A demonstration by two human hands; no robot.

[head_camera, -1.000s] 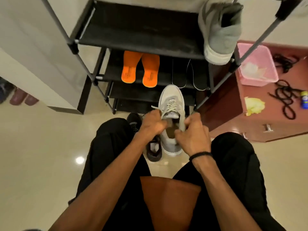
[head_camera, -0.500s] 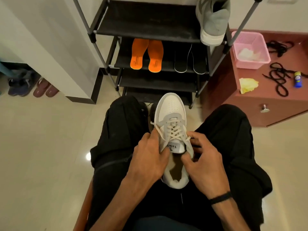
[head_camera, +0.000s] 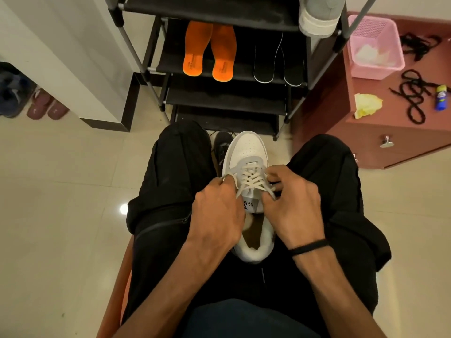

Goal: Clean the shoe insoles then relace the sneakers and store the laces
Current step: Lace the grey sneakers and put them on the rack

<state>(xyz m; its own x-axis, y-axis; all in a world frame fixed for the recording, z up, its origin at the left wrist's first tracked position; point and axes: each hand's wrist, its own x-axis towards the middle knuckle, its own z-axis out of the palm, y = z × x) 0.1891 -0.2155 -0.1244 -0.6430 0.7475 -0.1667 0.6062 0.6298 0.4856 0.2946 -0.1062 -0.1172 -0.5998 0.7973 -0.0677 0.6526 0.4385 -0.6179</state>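
A white and grey sneaker lies between my thighs, toe pointing away from me. Its cream lace is crossed up the eyelets. My left hand pinches the left lace end beside the shoe. My right hand pinches the right lace end on the other side. Two orange insoles and two black insoles rest on a middle shelf of the black shoe rack. A second grey sneaker stands on the top shelf. Loose black laces lie on the red cabinet.
A black shoe sits on the floor behind the sneaker. The red cabinet at right carries a pink basket, a yellow cloth and a small blue bottle. Slippers stand at far left by a white wall.
The sneaker has come from the floor by the rack up onto my lap. Both hands have shifted from the shoe's collar to the lace ends and drawn them outward.
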